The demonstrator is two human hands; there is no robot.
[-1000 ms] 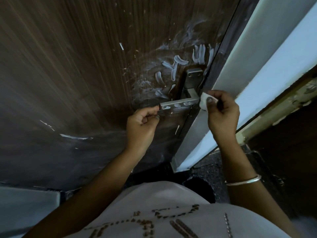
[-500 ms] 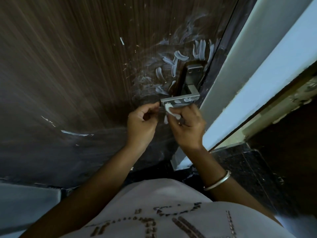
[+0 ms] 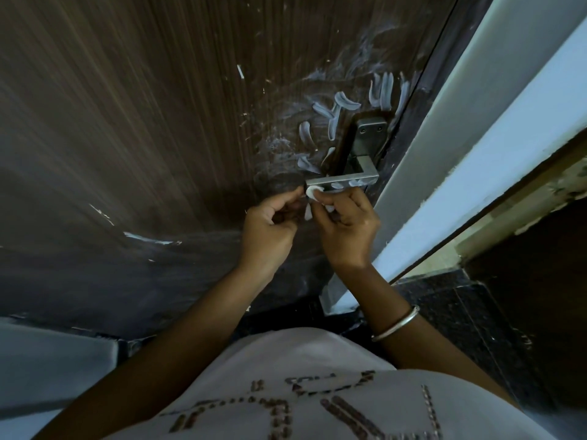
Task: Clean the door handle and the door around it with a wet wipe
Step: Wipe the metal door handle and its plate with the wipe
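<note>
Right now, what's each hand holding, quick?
Left hand: curled by the door handle tip; grip cannot be told.
Right hand: pinching the wet wipe.

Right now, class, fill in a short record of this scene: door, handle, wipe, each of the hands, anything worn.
door: dark wood grain
white smears: on the door left of and above the handle's plate; a few on the lever
door handle: metal lever, free end pointing left
wet wipe: white, bunched, against the lever's free end
right hand: pinches the wet wipe
left hand: fingers curled, fingertips at the lever's tip; grip unclear
bangle: on the right wrist
</note>
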